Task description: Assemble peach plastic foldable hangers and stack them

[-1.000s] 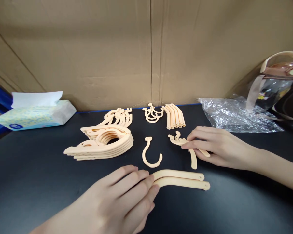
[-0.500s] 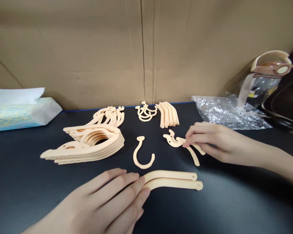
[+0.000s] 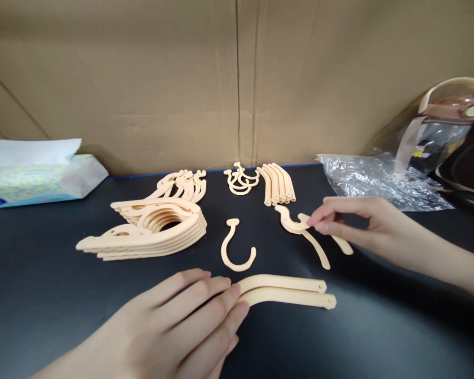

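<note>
In the head view, my left hand [image 3: 181,321] is closed on the near ends of two long cream hanger arms [image 3: 288,290], lying side by side with their holed ends pointing right. My right hand [image 3: 359,223] pinches small curved cream pieces [image 3: 294,226] with notched ends between thumb and fingertips. Two slim tails stick out below its fingers; the fingers partly cover where the pieces meet. Between the hands a single hanger hook [image 3: 224,252] lies flat on the black table, its flat head pointing away from me.
Stacked hanger frames [image 3: 181,239] stand to the left, with several curved pieces [image 3: 185,184] behind. Farther back lie more hooks [image 3: 240,181] and a row of hanger arms [image 3: 278,184]. A tissue pack [image 3: 43,179], clear plastic wrap [image 3: 383,179] and a bottle [image 3: 446,126] flank them.
My right hand has shifted the curved pieces; they sit turned and their tails are spread wider apart. My left hand keeps its hold on the arms. The camera view swung slightly and partly back.
</note>
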Demonstrator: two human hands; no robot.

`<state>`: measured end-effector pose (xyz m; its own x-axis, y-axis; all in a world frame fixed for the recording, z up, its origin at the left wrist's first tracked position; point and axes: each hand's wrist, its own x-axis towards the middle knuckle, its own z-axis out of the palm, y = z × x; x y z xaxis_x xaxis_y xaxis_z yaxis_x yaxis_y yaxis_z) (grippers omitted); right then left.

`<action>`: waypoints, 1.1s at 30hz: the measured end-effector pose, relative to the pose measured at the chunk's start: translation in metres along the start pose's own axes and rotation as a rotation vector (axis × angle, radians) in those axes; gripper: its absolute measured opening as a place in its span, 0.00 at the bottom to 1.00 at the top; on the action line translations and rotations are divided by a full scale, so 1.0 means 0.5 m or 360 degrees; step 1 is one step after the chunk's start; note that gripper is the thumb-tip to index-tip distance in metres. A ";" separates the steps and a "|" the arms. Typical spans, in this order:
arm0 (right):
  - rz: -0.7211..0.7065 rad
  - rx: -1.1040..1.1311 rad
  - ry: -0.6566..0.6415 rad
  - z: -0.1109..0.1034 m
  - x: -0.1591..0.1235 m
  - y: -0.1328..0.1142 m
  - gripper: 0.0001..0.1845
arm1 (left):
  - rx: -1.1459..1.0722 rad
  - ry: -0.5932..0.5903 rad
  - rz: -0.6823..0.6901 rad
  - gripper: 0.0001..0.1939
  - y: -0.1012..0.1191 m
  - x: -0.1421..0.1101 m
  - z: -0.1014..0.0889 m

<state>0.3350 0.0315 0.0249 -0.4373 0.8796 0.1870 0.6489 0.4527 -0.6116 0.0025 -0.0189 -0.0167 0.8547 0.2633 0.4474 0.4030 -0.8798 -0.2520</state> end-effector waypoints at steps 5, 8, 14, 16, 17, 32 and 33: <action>0.0234 0.0140 0.0115 0.015 -0.001 -0.004 0.20 | -0.0051 -0.0005 -0.0031 0.14 0.001 -0.006 0.001; 0.0232 0.0223 0.0184 0.024 0.001 0.000 0.18 | -0.0053 -0.0009 -0.0012 0.14 -0.001 -0.006 0.000; 0.0271 0.0227 0.0187 0.037 0.004 0.014 0.17 | -0.0056 -0.0015 -0.0007 0.14 -0.001 0.001 -0.002; 0.0266 0.0177 0.0148 0.043 0.003 0.019 0.17 | -0.0057 -0.0007 -0.0002 0.13 0.000 0.002 -0.003; 0.0253 0.0154 0.0129 0.045 0.002 0.021 0.16 | -0.0050 -0.0007 0.0001 0.13 0.000 0.003 -0.003; 0.0088 -0.0331 0.0060 0.042 -0.002 0.018 0.20 | -0.0041 -0.0075 0.0039 0.15 -0.005 -0.011 0.001; 0.0063 -0.0350 0.0084 0.043 -0.002 0.019 0.20 | -0.0037 -0.0071 0.0038 0.16 -0.006 -0.010 0.001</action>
<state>0.3281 0.0318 0.0021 -0.3793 0.9012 0.2097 0.7875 0.4334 -0.4382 -0.0029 -0.0176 -0.0185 0.8779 0.2591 0.4027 0.3751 -0.8948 -0.2420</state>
